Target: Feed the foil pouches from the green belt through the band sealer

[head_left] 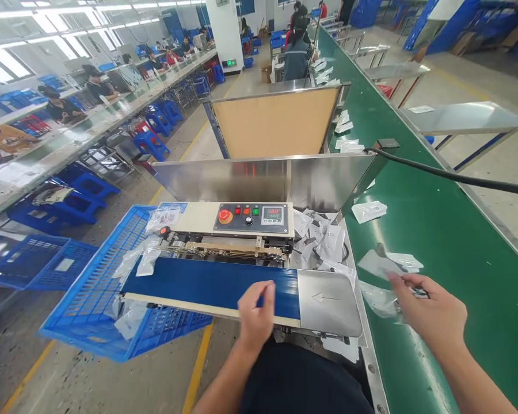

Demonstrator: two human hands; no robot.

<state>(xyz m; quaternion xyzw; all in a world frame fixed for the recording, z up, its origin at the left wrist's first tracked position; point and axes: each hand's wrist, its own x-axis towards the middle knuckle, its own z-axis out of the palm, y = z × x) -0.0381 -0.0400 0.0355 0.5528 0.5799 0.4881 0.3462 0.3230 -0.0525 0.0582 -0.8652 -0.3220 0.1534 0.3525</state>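
My right hand [434, 310] is over the green conveyor belt [470, 287], its thumb and fingers pinched on the edge of a small white packet [377, 263]. Just below that packet lies a clear plastic bag [377, 300], close to the fingers; whether they touch it I cannot tell. Another white packet [408, 263] rests behind. My left hand [256, 313] is closed, thumb against curled fingers, at the near edge of the blue belt [216, 282] of a bag sealing machine [190, 218]. Nothing shows between its fingers.
A blue crate [86, 339] with bagged items stands under the machine's left end. More packets [328, 241] are heaped right of the control panel. Metal-edged partitions [259, 178] rise behind. A black cable [449, 172] crosses the green belt. Other people sit farther off.
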